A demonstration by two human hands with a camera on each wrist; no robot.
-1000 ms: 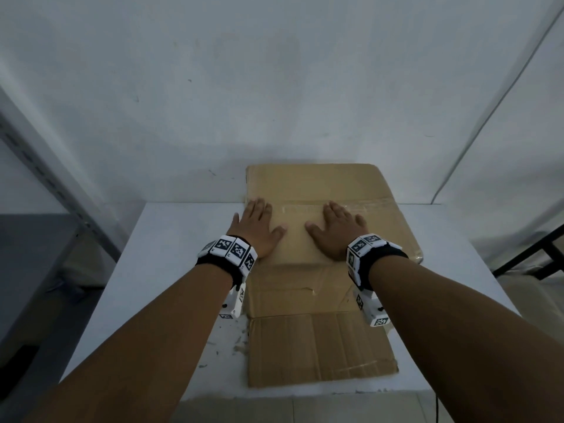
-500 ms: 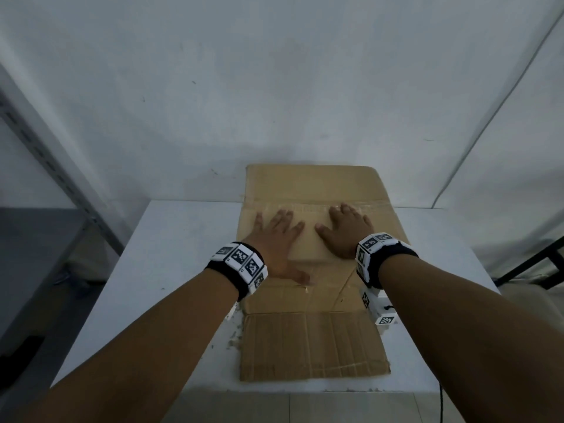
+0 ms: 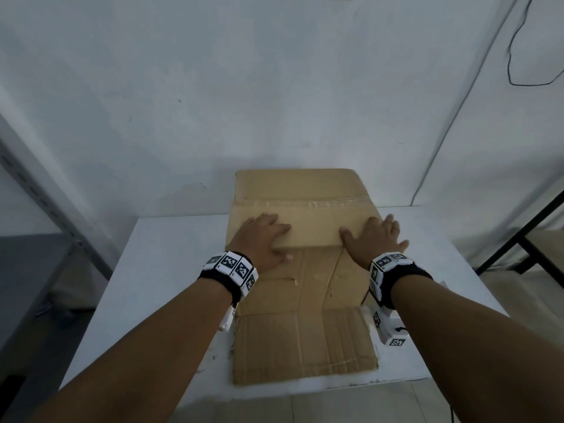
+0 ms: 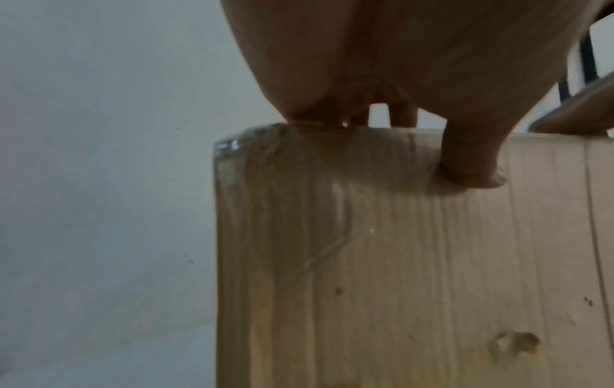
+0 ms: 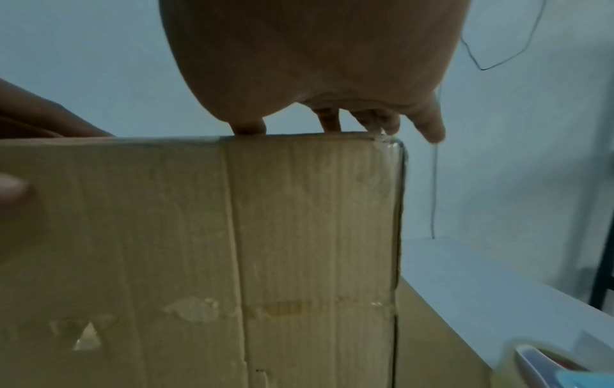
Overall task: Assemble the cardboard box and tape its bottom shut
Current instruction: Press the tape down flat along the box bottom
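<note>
A brown cardboard box (image 3: pixel 305 227) stands on the white table (image 3: pixel 171 270), its closed face up, with a strip of clear tape (image 3: pixel 305 205) across that face. One loose flap (image 3: pixel 302 346) lies flat on the table toward me. My left hand (image 3: pixel 262 236) rests on the near top edge at the left corner, fingers flat on top. In the left wrist view its thumb (image 4: pixel 472 162) presses the box's front face (image 4: pixel 398 262). My right hand (image 3: pixel 372 239) lies the same way at the right corner, fingertips (image 5: pixel 329 123) over the edge of the box (image 5: pixel 199 236).
A grey metal shelf upright (image 3: pixel 45 203) slants along the left. A black frame (image 3: pixel 518 239) stands at the right beyond the table. A thin cable (image 3: pixel 515 56) hangs on the white wall behind the box. Bare table lies on both sides of the box.
Both hands have slid apart from the middle of the box's top toward its left and right corners, with the thumbs now down on the front face.
</note>
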